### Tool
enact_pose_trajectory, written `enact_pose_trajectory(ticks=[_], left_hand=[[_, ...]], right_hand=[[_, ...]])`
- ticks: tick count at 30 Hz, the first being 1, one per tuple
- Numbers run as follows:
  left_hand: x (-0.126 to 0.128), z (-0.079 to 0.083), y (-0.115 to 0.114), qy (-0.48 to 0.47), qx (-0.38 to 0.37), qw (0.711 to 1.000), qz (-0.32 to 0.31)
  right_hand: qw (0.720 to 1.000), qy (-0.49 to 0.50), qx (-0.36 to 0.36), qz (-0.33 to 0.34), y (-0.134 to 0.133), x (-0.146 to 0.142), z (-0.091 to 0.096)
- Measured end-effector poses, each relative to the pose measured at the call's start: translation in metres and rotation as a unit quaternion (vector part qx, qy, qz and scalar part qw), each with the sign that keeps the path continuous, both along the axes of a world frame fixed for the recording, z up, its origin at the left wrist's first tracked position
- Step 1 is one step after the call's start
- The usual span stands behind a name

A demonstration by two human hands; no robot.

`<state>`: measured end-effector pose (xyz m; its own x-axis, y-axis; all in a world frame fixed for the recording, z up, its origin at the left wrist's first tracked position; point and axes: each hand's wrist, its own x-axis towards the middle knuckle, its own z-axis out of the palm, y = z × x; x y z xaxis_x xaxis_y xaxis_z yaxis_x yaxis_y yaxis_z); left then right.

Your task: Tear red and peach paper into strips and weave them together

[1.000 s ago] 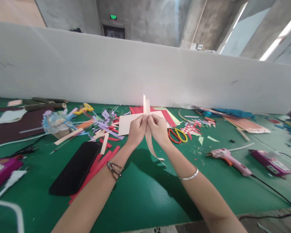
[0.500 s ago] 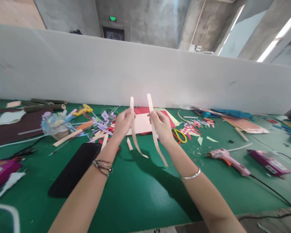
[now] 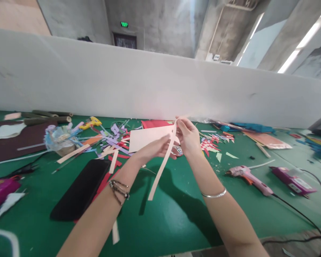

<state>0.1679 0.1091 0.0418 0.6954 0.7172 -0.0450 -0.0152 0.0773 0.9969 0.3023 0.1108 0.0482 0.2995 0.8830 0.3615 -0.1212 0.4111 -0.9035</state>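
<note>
Above the green table [image 3: 176,214] my right hand [image 3: 188,137] pinches the top end of a long pale pink paper strip [image 3: 162,167], which hangs down and to the left. My left hand [image 3: 156,148] is beside it with fingers stretched toward the strip, touching it near the top. Behind the hands a pale pink sheet [image 3: 147,137] lies over a red sheet [image 3: 153,124]. Another pale strip [image 3: 115,232] lies on the table under my left forearm.
A black phone [image 3: 81,189] lies at the left. Scraps of coloured paper [image 3: 115,141] litter the middle back. A pink glue gun [image 3: 247,175] with cord lies at the right, a yellow glue gun [image 3: 91,123] at the back. A white partition [image 3: 149,82] closes the far edge.
Both hands held strips together, then one strip each, apart. Now the left hand's strip is gone and both hands meet at one strip, further right.
</note>
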Motion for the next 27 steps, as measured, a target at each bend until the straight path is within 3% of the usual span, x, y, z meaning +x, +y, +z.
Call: enact_pose_trajectory(ticks=[3,7,9,12,14,16,20,23,27], left_hand=[[0.0,-0.009,-0.003,0.002,-0.029,0.998,-0.054],[-0.007,-0.02,0.007,-0.023,-0.074,0.996,-0.042],[-0.006,-0.021,0.012,-0.066,-0.108,0.992,0.018],[-0.005,-0.018,0.016,-0.109,-0.138,0.979,0.099],[-0.006,-0.014,0.019,-0.123,-0.136,0.976,0.115],[-0.009,-0.011,0.021,-0.146,-0.137,0.97,0.137],[-0.015,-0.005,0.024,-0.174,-0.146,0.958,0.176],[-0.016,-0.002,0.023,-0.181,-0.14,0.96,0.163],[-0.012,-0.003,0.019,-0.172,-0.059,0.971,0.152]], right_hand=[[0.998,-0.023,0.028,-0.049,0.004,0.005,-0.004],[0.979,-0.137,0.127,-0.081,-0.003,0.009,0.003],[0.946,-0.261,0.182,-0.057,-0.008,0.008,0.007],[0.867,-0.45,0.214,-0.009,-0.01,0.005,0.005],[0.824,-0.523,0.217,0.011,-0.008,0.002,0.0],[0.8,-0.559,0.219,0.022,-0.004,0.001,-0.006],[0.778,-0.587,0.22,0.034,0.001,0.001,-0.014],[0.775,-0.597,0.206,0.041,0.002,0.003,-0.015],[0.78,-0.593,0.189,0.061,0.0,0.004,-0.013]])
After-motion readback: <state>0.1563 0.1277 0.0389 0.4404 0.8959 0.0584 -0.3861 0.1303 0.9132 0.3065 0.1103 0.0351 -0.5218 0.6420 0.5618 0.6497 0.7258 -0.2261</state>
